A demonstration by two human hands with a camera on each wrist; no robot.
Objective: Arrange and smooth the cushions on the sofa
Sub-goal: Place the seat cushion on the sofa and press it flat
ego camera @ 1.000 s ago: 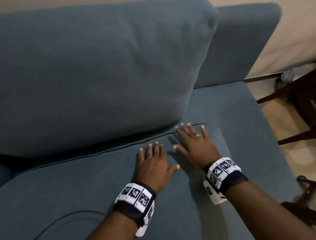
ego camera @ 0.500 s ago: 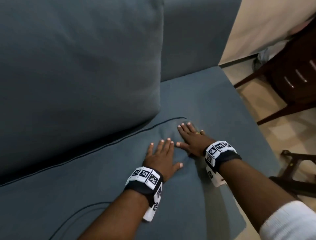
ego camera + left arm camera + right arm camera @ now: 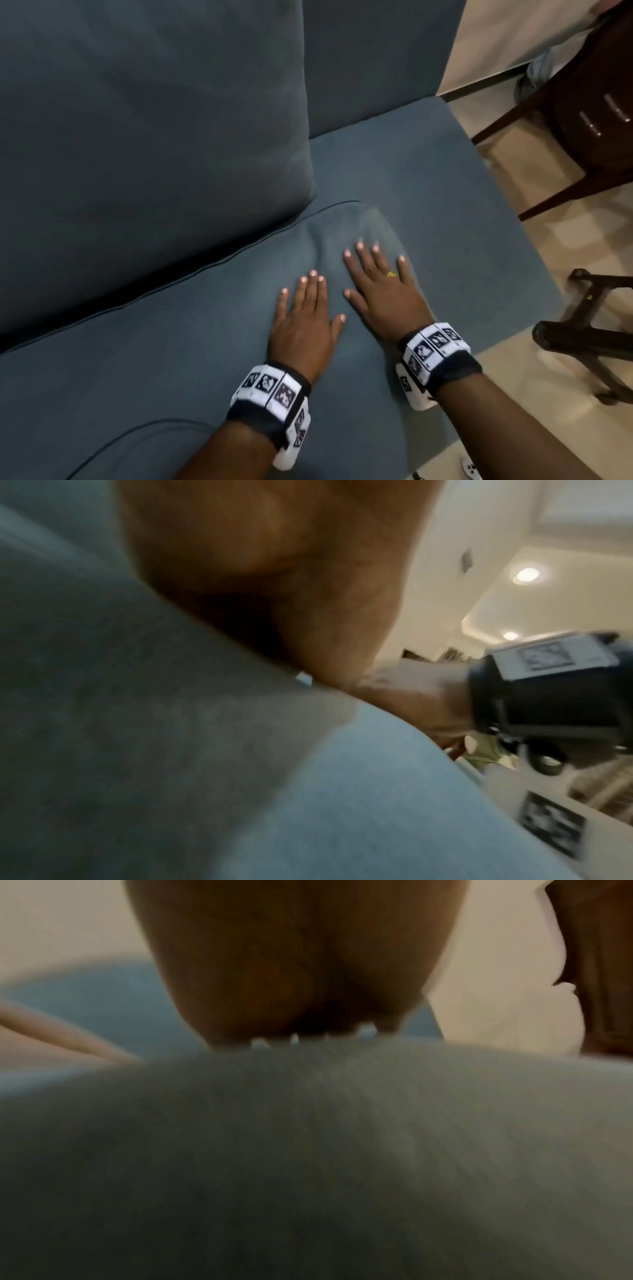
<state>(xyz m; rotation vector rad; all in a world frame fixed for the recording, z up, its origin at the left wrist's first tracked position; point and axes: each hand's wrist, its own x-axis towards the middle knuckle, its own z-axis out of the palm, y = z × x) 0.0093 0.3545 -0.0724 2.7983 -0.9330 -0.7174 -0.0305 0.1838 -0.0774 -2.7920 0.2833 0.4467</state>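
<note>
Head view shows both of your hands lying palm-down on the blue seat cushion (image 3: 171,359) of the sofa (image 3: 428,178). Your left hand (image 3: 303,329) has its four fingers straight and close together, the thumb angled out to the right, all flat against the fabric and grasping nothing. Your right hand (image 3: 383,294) sits just beside it, a little further toward the backrest, with its fingers spread wider and straight, also flat on the cushion and holding nothing; a gold ring (image 3: 391,274) shows on one finger. The two hands lie near each other without touching, close to the rounded right end of the seat cushion, where the fabric puckers slightly ahead of your fingertips.

Count one seat cushion under your hands and one large back cushion (image 3: 147,137) standing upright behind it, leaning on the backrest. Each wrist carries one band with black-and-white markers, two bands in all.

Left wrist view is blurred: the heel of your left hand (image 3: 274,574) presses on the fabric, and the right wrist band (image 3: 548,685) shows beyond it. Right wrist view, also blurred, shows your right hand (image 3: 301,969) with fingertips (image 3: 260,1043) down on the cushion.

Dark wooden furniture (image 3: 589,113) stands on the pale floor (image 3: 548,240) to the right.
</note>
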